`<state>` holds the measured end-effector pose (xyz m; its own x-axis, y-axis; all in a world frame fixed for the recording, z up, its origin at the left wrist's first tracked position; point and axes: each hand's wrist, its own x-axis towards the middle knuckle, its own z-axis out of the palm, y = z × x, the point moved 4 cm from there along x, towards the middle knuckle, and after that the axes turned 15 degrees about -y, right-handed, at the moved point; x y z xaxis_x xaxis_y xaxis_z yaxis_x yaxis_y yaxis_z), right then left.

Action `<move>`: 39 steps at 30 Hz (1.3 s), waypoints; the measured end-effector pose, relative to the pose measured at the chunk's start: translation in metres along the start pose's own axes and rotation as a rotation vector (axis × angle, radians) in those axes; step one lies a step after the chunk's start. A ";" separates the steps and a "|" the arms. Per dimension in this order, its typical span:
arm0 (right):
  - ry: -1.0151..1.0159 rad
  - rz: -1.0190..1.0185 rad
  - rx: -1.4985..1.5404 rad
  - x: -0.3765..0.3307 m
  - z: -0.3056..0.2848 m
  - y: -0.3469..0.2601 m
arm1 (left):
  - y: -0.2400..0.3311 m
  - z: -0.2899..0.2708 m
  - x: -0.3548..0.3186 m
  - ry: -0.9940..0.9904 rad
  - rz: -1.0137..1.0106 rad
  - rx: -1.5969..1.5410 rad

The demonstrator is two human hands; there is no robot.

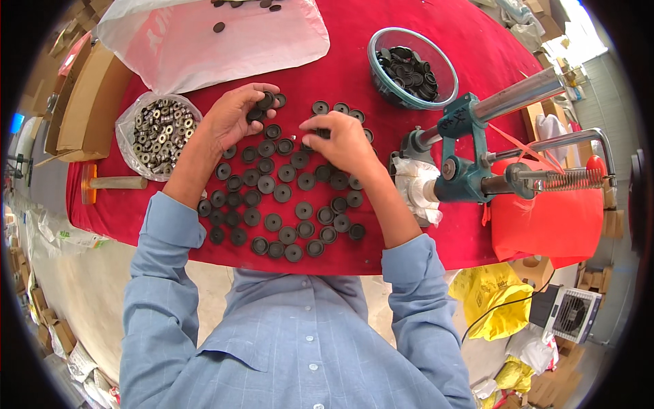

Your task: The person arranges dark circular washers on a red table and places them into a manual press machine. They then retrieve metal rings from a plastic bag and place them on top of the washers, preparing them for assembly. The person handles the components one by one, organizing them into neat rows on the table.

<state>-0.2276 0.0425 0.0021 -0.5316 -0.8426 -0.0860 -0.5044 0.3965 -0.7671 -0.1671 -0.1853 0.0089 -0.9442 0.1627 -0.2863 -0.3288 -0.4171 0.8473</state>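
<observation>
Cupping a few black discs (264,102) in my left hand (235,112), I have the fingers curled round them, I would say so that several sit together in one grip. How many are stacked there I can't tell. My right hand (344,140) is well apart from the left, thumb and fingertips drawn in low by the far part of the loose discs (282,193); something dark shows at the fingertips, but whether it is pinched or lying beneath them I cannot tell.

Those loose discs lie in a single layer on the red cloth (470,34), many with rim and hub showing, mostly between my forearms and towards the near edge. Lying flat, they should not roll, and spread like that each one can be seen and picked separately.

On my left, an open plastic bag of metal rings (163,133) stands near my forearm, its sides probably there to stop small pieces scattering. The clear tub (446,58) beyond my right hand likely does the same for its heap of dark pieces (409,73). The green hand press (470,157) stands to the right, I suppose so its lever has room beside the discs
</observation>
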 end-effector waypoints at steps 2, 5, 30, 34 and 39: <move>-0.028 0.086 -0.298 -0.006 0.012 -0.004 | -0.003 0.002 -0.003 0.039 0.002 0.092; -0.025 0.026 -0.396 -0.005 0.015 -0.008 | -0.003 0.001 -0.003 0.025 0.020 0.395; 0.088 0.038 -0.354 0.017 0.064 -0.036 | -0.004 0.019 -0.016 0.095 0.190 1.259; 0.051 0.050 -0.297 0.017 0.066 -0.040 | -0.009 0.000 -0.013 0.079 0.131 1.035; 0.202 -0.041 -0.110 0.008 0.025 -0.036 | 0.016 0.018 -0.003 0.024 -0.012 0.758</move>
<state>-0.1964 0.0118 0.0133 -0.6290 -0.7731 0.0809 -0.5936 0.4105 -0.6922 -0.1687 -0.1763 0.0313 -0.9437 0.1404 -0.2997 -0.2445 0.3144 0.9173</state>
